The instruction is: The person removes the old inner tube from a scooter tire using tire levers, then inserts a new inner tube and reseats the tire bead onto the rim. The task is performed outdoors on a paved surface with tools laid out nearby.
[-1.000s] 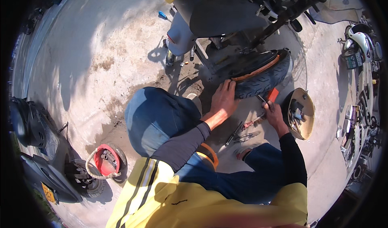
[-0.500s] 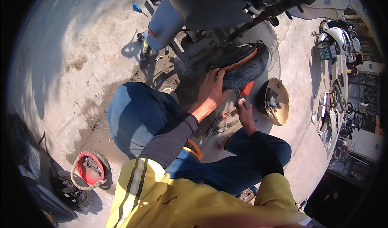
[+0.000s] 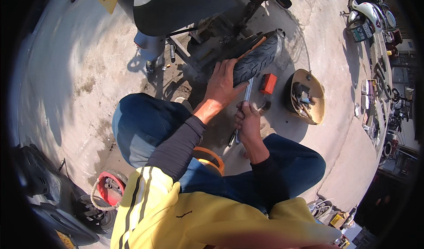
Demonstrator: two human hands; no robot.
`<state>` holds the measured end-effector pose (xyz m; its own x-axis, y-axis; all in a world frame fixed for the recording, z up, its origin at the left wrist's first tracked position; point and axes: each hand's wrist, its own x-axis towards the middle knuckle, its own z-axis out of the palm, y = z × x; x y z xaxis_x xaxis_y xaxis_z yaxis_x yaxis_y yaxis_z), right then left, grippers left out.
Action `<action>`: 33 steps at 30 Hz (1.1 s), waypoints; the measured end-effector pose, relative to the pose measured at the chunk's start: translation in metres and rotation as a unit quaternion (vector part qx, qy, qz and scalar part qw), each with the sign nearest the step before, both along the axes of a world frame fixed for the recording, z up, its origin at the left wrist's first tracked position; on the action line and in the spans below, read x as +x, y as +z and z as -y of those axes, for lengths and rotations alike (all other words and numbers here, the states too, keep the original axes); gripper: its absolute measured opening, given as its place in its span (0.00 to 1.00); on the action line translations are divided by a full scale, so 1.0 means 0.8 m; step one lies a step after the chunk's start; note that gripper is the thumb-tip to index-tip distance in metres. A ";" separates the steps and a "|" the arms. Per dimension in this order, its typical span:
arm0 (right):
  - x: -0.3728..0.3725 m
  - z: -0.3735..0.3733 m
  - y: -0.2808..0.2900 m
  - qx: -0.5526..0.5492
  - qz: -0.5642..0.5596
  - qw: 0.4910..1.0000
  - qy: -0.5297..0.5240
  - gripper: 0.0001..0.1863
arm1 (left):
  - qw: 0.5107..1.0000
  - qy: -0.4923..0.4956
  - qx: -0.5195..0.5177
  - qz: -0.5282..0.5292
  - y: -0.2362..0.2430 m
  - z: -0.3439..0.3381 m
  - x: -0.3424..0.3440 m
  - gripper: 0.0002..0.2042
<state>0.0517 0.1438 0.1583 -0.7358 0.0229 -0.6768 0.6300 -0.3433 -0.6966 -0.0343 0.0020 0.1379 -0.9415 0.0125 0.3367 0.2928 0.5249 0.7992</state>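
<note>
Black tread-patterned tyre (image 3: 260, 60), silvery tool (image 3: 249, 90), red box (image 3: 268, 84), yellow stripe-sleeved shirt (image 3: 221, 209), shaded bodywork (image 3: 187, 8) seemingly dark grey

Box (image 3: 268, 84) beside tyre (image 3: 259, 62), left of tub (image 3: 318, 102).

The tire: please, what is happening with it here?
A person in yellow has the left hand on the tire. The right hand grips a metal bar, its far end at the tire's near edge; whether they touch is unclear. A red box and a tan tub stand to the right.
</note>
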 end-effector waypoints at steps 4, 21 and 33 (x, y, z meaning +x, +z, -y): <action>0.003 0.065 -0.065 -0.142 -0.029 0.968 -0.206 0.15 | 0.999 -0.019 -0.017 0.028 -0.007 0.002 0.008 0.39; -0.040 -0.125 -0.101 0.501 -0.268 0.804 0.174 0.27 | 0.973 0.059 -0.180 0.131 0.002 -0.019 0.009 0.48; -0.141 -0.182 -0.142 0.540 -0.432 0.656 0.302 0.25 | 0.965 0.004 -0.231 0.127 0.014 0.000 -0.001 0.37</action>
<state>-0.0615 0.2892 0.0448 -0.9296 -0.3267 0.1706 -0.3668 0.7744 -0.5155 -0.0350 0.0018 0.1494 -0.9936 0.0977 0.0564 0.1127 0.8434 0.5254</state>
